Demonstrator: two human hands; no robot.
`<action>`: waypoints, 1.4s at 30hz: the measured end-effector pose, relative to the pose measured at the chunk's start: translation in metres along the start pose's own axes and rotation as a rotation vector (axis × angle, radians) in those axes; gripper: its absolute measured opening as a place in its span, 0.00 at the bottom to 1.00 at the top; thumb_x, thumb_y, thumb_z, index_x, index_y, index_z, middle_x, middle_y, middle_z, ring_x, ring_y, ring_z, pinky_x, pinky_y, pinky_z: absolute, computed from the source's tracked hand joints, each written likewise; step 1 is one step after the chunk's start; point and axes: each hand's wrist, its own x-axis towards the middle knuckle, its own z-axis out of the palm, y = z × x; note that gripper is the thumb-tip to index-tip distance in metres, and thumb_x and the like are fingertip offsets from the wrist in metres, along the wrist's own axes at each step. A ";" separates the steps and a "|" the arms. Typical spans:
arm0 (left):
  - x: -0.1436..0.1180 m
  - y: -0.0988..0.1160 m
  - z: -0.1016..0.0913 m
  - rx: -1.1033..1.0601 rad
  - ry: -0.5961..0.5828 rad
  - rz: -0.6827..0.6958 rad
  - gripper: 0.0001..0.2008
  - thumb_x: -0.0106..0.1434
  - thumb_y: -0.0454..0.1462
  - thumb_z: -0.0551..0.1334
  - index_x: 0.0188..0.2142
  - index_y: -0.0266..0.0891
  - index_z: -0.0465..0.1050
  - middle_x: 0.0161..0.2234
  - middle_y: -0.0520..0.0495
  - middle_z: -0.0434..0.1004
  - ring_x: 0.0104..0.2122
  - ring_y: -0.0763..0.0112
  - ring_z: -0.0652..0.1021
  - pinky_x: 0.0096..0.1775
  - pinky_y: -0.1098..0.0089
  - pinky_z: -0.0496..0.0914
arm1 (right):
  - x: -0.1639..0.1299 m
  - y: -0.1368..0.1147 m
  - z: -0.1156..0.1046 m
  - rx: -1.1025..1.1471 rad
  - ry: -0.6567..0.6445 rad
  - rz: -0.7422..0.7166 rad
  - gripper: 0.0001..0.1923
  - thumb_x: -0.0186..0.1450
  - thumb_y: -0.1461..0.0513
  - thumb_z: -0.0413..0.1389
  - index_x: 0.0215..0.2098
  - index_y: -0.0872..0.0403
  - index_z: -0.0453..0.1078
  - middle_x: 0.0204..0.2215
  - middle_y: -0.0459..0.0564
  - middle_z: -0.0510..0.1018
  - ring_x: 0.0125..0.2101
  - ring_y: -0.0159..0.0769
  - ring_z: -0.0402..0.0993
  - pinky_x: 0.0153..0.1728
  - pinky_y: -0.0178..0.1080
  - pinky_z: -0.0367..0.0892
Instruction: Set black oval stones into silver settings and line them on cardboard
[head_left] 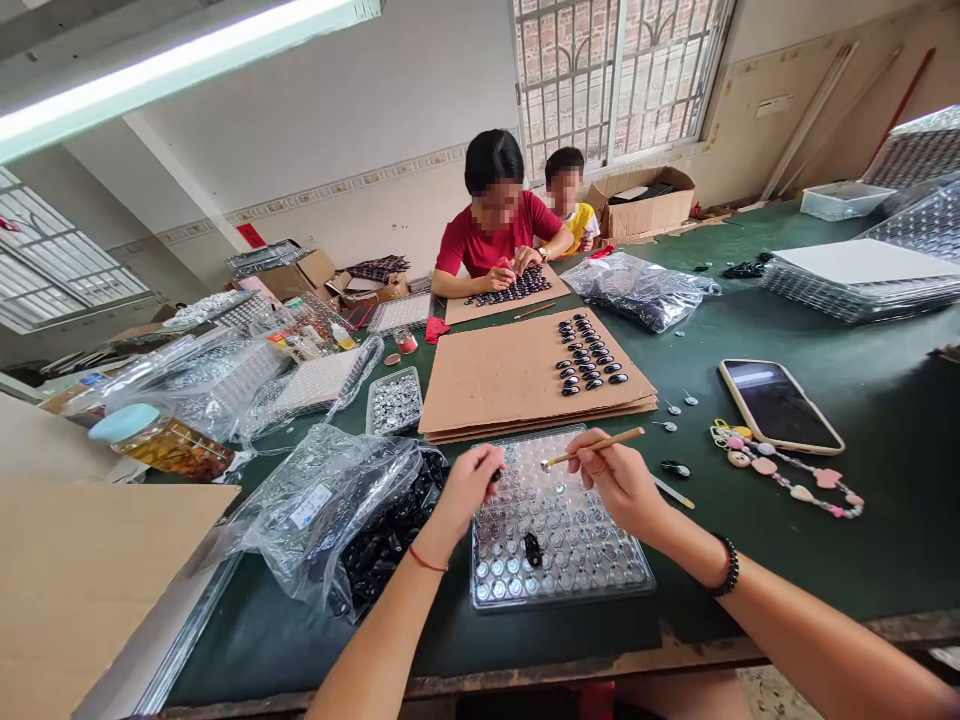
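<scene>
My left hand (466, 492) pinches a small black piece (496, 476), mostly covered by the fingers. A thin wooden stick (609, 444) is gripped in my right hand (619, 482), its tip pointing left with a small shiny round piece (546, 466) at the end. Both hands are above a clear plastic tray (562, 594) with rows of round cavities, many showing shiny discs. One black oval piece (532, 549) lies on the tray. To its left, an open plastic bag (304, 500) spills over many black pieces (382, 545).
Stacked cardboard sheets (487, 370) carry rows of black ovals (592, 352). A box of shiny discs (395, 402) stands left of them. At right lie a phone (780, 405) and a beaded strap (810, 490). Across the table, a person (491, 235) works beside another person (581, 220).
</scene>
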 end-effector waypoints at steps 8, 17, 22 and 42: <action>-0.014 0.002 0.019 -0.053 -0.164 0.032 0.22 0.52 0.48 0.60 0.41 0.35 0.71 0.18 0.58 0.56 0.12 0.84 0.59 0.14 0.79 0.51 | 0.000 -0.006 0.006 0.238 -0.010 0.098 0.11 0.66 0.56 0.42 0.35 0.55 0.61 0.24 0.46 0.69 0.15 0.25 0.60 0.17 0.31 0.58; -0.013 -0.002 0.027 -0.066 -0.132 0.073 0.20 0.52 0.47 0.61 0.39 0.34 0.71 0.17 0.58 0.57 0.13 0.84 0.61 0.15 0.79 0.52 | -0.002 -0.003 0.013 0.363 0.008 0.135 0.12 0.65 0.55 0.43 0.34 0.55 0.61 0.25 0.45 0.69 0.13 0.23 0.59 0.14 0.29 0.55; -0.010 -0.005 0.026 -0.071 -0.091 0.087 0.20 0.51 0.46 0.62 0.40 0.34 0.71 0.17 0.58 0.57 0.14 0.83 0.61 0.15 0.79 0.53 | -0.001 -0.004 0.012 0.377 0.035 0.121 0.12 0.65 0.55 0.43 0.34 0.55 0.61 0.24 0.45 0.68 0.13 0.23 0.58 0.14 0.29 0.56; 0.043 0.043 -0.080 0.290 0.474 0.236 0.21 0.49 0.45 0.61 0.39 0.34 0.67 0.18 0.55 0.63 0.16 0.78 0.64 0.18 0.77 0.57 | 0.012 -0.006 -0.005 0.488 0.261 0.127 0.14 0.63 0.52 0.46 0.33 0.55 0.61 0.22 0.45 0.69 0.12 0.23 0.57 0.12 0.29 0.53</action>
